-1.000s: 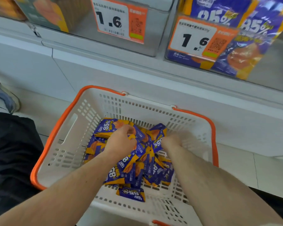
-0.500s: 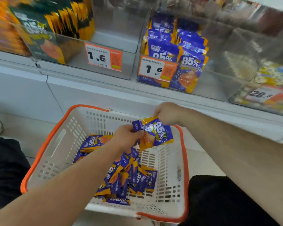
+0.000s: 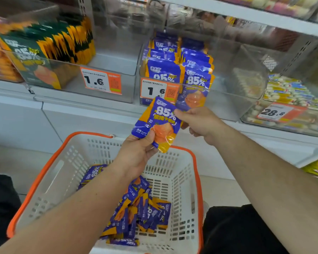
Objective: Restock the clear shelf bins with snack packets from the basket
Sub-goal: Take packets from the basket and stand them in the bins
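Basket [image 3: 180,180]: white slotted plastic, orange rim, on the floor below the shelf. Holds a loose heap of purple-and-orange packets [image 3: 136,213], mostly toward its near right side; one lies apart at the left wall. Bare slotted floor shows at the far right corner.

Held packet [image 3: 159,123]: same purple-and-orange type, in the air above the basket's far rim, just in front of the shelf edge, tilted with its top leaning right. Left hand [image 3: 136,153] pinches its lower edge, thumb on the front, fingers curled behind. Right hand [image 3: 200,121] pinches its right edge between thumb and curled fingers. Front reads "85%" with Chinese characters below; smaller print illegible.

Purple bin [image 3: 228,99]: clear, on the shelf directly behind the held packet. Upright rows of matching "85%" packets fill its left part; the right part is open. Tag [image 3: 159,90] on its front reads "1.6", white with an orange block and a QR code.

Green bin [image 3: 99,96], to the left: green-and-orange packets marked "85%", packed at its left, room at its right. Its tag [image 3: 101,80] also reads "1.6".

Far right bin [image 3: 292,125]: small mixed wrapped sweets, tag "28.8".

White shelf lip runs between bins and basket.
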Available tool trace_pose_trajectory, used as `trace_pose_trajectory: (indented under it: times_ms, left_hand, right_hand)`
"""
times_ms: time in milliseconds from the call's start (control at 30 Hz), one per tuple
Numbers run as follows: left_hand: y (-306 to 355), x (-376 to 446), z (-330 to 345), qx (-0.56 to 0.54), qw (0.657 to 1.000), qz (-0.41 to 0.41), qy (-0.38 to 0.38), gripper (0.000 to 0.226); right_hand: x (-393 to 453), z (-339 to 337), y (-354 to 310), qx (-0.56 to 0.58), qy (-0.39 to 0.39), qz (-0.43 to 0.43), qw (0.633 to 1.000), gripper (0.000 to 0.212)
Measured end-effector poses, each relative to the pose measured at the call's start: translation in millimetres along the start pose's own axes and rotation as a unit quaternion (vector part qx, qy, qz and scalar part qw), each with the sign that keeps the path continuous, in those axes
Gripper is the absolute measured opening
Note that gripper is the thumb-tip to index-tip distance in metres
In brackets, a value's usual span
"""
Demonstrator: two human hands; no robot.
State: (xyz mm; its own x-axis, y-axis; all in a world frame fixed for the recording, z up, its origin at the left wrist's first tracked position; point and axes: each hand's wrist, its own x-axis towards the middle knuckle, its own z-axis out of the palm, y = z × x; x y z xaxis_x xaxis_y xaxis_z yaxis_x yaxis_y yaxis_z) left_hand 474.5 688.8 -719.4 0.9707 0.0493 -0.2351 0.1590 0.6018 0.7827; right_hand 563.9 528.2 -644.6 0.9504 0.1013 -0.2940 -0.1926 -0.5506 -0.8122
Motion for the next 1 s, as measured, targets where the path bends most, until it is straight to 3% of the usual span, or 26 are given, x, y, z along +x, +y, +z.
trace_pose_trajectory:
  times_ms: [167, 300, 433, 567, 700, 867, 1000]
  left_hand:
    - [2.5, 8.2, 25.6, 0.024, 1.000, 0.006, 0.017, 0.010]
    - [12.9, 19.1, 39.8, 0.038, 0.999, 0.002, 0.008, 0.008]
    - [18.2, 20.1, 46.6, 0.025, 1.000, -0.005, 0.014, 0.036]
    - [12.2, 18.9, 45.0, 0.044, 0.999, -0.019, 0.011, 0.035]
    - [7.0, 18.2, 41.5, 0.057, 0.998, -0.029, 0.022, 0.032]
    - [11.9, 22.5, 42.1, 0.081, 0.996, -0.018, 0.024, 0.034]
    - [13.9, 25.7, 38.5, 0.096, 0.995, -0.013, 0.022, 0.033]
  right_hand:
    - [-5.6, -0.1, -13.2, 0.232, 0.003, -0.007, 0.973, 0.010]
    - [-8.1, -14.6, -31.7, 0.183, 0.149, -0.155, 0.959, 0.013]
    - [-13.9, -40.3, -50.3, 0.153, 0.335, -0.312, 0.876, 0.025]
    - [-7.4, -58.6, -54.6, 0.152, 0.432, -0.344, 0.820, 0.023]
    - [15.7, -63.4, -49.2, 0.040, 0.440, -0.288, 0.850, 0.007]
    - [52.6, -61.7, -40.9, -0.165, 0.324, -0.143, 0.921, 0.021]
    - [62.1, -63.4, -43.5, -0.247, 0.263, -0.068, 0.930, 0.034]
